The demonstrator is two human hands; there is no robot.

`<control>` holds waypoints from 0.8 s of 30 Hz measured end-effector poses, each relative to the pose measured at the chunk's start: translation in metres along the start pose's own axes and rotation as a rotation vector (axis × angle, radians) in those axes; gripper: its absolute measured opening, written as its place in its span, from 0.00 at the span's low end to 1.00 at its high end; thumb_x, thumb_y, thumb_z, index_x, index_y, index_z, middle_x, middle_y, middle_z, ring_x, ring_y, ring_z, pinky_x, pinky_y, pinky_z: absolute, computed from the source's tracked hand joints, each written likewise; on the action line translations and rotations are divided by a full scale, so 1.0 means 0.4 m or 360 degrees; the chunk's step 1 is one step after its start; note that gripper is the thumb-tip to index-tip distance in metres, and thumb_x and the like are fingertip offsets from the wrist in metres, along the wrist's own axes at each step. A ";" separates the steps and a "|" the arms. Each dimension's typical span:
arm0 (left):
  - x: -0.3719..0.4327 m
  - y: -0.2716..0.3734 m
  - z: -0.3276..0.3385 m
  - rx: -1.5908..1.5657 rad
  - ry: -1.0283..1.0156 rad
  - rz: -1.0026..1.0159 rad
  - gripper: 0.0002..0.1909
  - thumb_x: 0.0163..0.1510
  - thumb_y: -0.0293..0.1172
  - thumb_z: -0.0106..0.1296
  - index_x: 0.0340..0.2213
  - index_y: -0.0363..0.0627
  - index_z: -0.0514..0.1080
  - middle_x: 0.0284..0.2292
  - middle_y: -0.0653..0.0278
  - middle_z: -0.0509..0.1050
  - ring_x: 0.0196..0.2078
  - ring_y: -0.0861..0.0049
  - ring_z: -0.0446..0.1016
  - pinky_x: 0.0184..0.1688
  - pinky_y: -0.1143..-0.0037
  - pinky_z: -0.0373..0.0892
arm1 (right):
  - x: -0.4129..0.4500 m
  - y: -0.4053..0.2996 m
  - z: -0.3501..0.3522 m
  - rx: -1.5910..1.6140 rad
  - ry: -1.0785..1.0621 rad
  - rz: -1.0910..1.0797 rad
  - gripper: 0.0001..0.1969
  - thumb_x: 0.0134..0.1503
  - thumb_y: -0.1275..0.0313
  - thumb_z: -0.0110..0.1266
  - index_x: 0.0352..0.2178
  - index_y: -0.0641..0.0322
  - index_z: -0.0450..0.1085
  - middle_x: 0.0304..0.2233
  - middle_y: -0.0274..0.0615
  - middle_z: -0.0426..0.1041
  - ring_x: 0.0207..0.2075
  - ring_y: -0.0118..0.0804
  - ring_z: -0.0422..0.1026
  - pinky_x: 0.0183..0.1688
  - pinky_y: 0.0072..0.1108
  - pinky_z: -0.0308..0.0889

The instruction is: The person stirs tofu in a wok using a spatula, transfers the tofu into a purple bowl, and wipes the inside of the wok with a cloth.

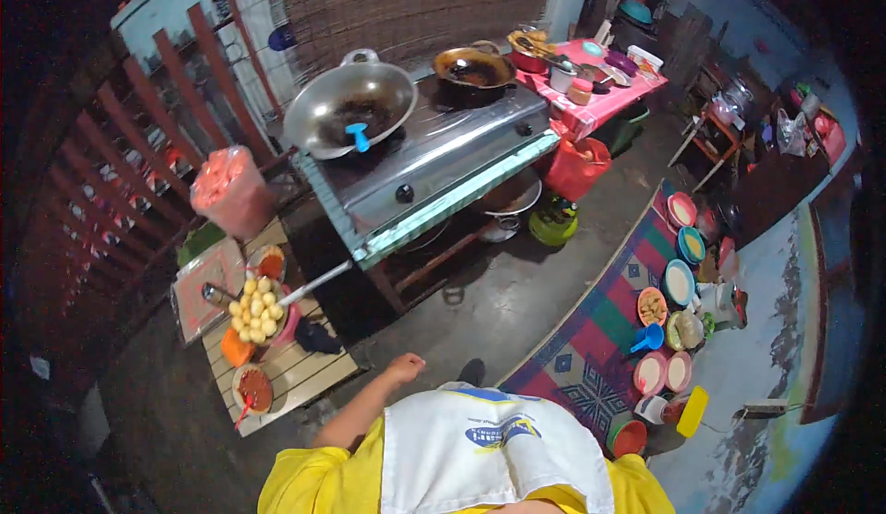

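My left hand [405, 369] hangs in front of my white apron [450, 445], over the floor, touching nothing; its fingers look curled, and whether they are closed is unclear. My right hand is out of view. Ahead stands a gas stove [443, 147] with a large metal wok [353, 109] holding a blue-handled utensil [358, 137], and a smaller, darker wok [474, 67] on the far burner. On a low slatted table [304, 382] to the left sit a heap of pale round balls or peeled eggs [256, 310] and bowls of red sauce [255, 389].
A patterned mat [581, 369] on the right bears bowls of pale batter [680, 282] and a blue dipper [649, 337]. A green gas cylinder [554, 222] and a red bag [578, 168] stand beside the stove. A pink-covered table [588, 119] holds pots and jars.
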State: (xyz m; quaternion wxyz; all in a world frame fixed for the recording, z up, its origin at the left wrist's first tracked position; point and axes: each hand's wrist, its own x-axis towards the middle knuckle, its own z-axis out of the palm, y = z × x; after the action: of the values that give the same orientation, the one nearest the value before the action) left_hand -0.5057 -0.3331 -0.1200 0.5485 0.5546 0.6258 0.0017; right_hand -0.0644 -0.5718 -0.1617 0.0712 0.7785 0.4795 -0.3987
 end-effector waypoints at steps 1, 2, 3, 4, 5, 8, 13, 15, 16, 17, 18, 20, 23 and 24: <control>0.037 0.083 -0.025 0.0226 0.0016 0.0141 0.16 0.49 0.43 0.49 0.35 0.46 0.70 0.33 0.60 0.73 0.36 0.74 0.71 0.38 0.75 0.66 | 0.036 0.017 -0.044 0.0006 0.0082 -0.0018 0.16 0.47 0.62 0.44 0.36 0.57 0.70 0.36 0.52 0.70 0.40 0.50 0.68 0.43 0.34 0.63; 0.066 0.164 -0.042 0.0243 -0.0003 0.0153 0.16 0.49 0.43 0.49 0.35 0.46 0.70 0.33 0.60 0.73 0.36 0.74 0.71 0.38 0.75 0.66 | 0.075 0.033 -0.093 0.0012 0.0170 -0.0041 0.17 0.47 0.62 0.44 0.36 0.57 0.70 0.36 0.53 0.70 0.40 0.51 0.68 0.43 0.34 0.63; 0.080 0.245 -0.057 0.0056 0.0066 0.0206 0.16 0.49 0.44 0.49 0.35 0.46 0.70 0.34 0.59 0.73 0.36 0.73 0.71 0.38 0.75 0.66 | 0.122 0.030 -0.144 0.0044 0.0239 -0.0036 0.17 0.47 0.62 0.44 0.35 0.57 0.70 0.36 0.53 0.70 0.41 0.51 0.68 0.43 0.34 0.63; 0.097 0.301 -0.069 -0.0148 0.0143 0.0239 0.17 0.49 0.44 0.48 0.36 0.46 0.70 0.34 0.59 0.73 0.36 0.73 0.71 0.39 0.76 0.65 | 0.174 0.015 -0.205 0.0105 0.0270 -0.0022 0.16 0.47 0.63 0.44 0.34 0.58 0.70 0.34 0.53 0.71 0.39 0.51 0.69 0.41 0.34 0.64; 0.131 0.335 -0.070 -0.0151 0.0188 0.0249 0.17 0.49 0.44 0.48 0.37 0.47 0.69 0.33 0.61 0.73 0.35 0.75 0.71 0.37 0.76 0.66 | 0.216 -0.001 -0.263 0.0162 0.0296 -0.0002 0.15 0.46 0.64 0.45 0.33 0.59 0.70 0.33 0.53 0.71 0.37 0.50 0.70 0.40 0.34 0.64; 0.225 0.434 -0.032 -0.0329 -0.0046 0.0212 0.17 0.50 0.44 0.48 0.38 0.46 0.69 0.33 0.63 0.73 0.32 0.78 0.71 0.35 0.77 0.67 | 0.308 -0.124 -0.453 0.0322 0.0484 0.0025 0.13 0.46 0.66 0.45 0.32 0.59 0.69 0.30 0.52 0.71 0.34 0.47 0.71 0.37 0.31 0.65; 0.418 0.463 0.021 -0.0059 -0.0377 0.0396 0.19 0.50 0.45 0.48 0.39 0.44 0.68 0.34 0.63 0.72 0.33 0.79 0.70 0.35 0.77 0.67 | 0.513 -0.324 -0.630 0.0325 0.0437 -0.0251 0.13 0.47 0.67 0.43 0.33 0.59 0.69 0.31 0.50 0.71 0.34 0.47 0.71 0.38 0.31 0.65; 0.458 0.578 0.031 0.0092 -0.0614 0.0555 0.20 0.50 0.45 0.48 0.40 0.44 0.68 0.35 0.62 0.72 0.36 0.78 0.70 0.37 0.77 0.66 | 0.552 -0.320 -0.657 0.0361 0.0470 -0.0303 0.13 0.48 0.67 0.43 0.33 0.58 0.69 0.31 0.49 0.71 0.34 0.46 0.71 0.37 0.31 0.65; 0.483 0.646 0.038 0.0103 -0.0651 0.0585 0.20 0.50 0.45 0.48 0.40 0.44 0.68 0.35 0.62 0.72 0.36 0.78 0.70 0.37 0.77 0.66 | 0.570 -0.300 -0.671 0.0390 0.0463 -0.0401 0.13 0.48 0.67 0.43 0.34 0.57 0.69 0.31 0.49 0.71 0.34 0.46 0.71 0.37 0.30 0.65; 0.500 0.719 0.026 0.0198 -0.0689 0.0558 0.20 0.50 0.45 0.47 0.41 0.44 0.67 0.36 0.62 0.72 0.37 0.78 0.69 0.39 0.77 0.65 | 0.589 -0.289 -0.691 0.0398 0.0479 -0.0383 0.13 0.48 0.67 0.43 0.34 0.57 0.69 0.31 0.49 0.71 0.34 0.46 0.71 0.37 0.30 0.65; 0.515 0.784 0.020 0.0297 -0.0735 0.0517 0.21 0.51 0.45 0.47 0.42 0.44 0.66 0.37 0.61 0.71 0.38 0.77 0.69 0.40 0.77 0.65 | 0.606 -0.267 -0.693 0.0350 0.0447 -0.0411 0.13 0.47 0.67 0.43 0.34 0.57 0.69 0.31 0.49 0.71 0.34 0.45 0.71 0.37 0.30 0.65; 0.550 0.900 -0.003 0.0200 -0.0785 0.0471 0.22 0.51 0.45 0.47 0.43 0.44 0.65 0.38 0.61 0.71 0.39 0.76 0.69 0.41 0.77 0.64 | 0.641 -0.233 -0.706 0.0313 0.0395 -0.0444 0.12 0.47 0.67 0.43 0.33 0.56 0.70 0.32 0.49 0.71 0.34 0.45 0.71 0.37 0.30 0.65; 0.561 1.058 -0.051 0.0061 -0.0786 0.0473 0.23 0.51 0.45 0.47 0.45 0.44 0.64 0.41 0.59 0.69 0.41 0.74 0.69 0.42 0.75 0.64 | 0.707 -0.092 -0.709 0.0186 0.0255 -0.0328 0.12 0.46 0.68 0.45 0.31 0.58 0.71 0.30 0.48 0.71 0.32 0.47 0.70 0.36 0.32 0.65; 0.570 1.101 -0.058 0.0030 -0.0742 0.0539 0.24 0.51 0.45 0.46 0.45 0.44 0.63 0.42 0.59 0.69 0.42 0.73 0.68 0.43 0.74 0.64 | 0.739 -0.001 -0.689 0.0069 0.0383 -0.0601 0.11 0.47 0.66 0.45 0.29 0.58 0.71 0.25 0.46 0.73 0.27 0.42 0.71 0.31 0.30 0.66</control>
State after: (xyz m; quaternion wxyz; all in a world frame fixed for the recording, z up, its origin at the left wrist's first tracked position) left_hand -0.1675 0.0090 0.0021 0.6643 0.6416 0.3814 -0.0401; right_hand 0.1533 -0.2318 -0.1803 -0.0792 0.7182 0.6132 -0.3194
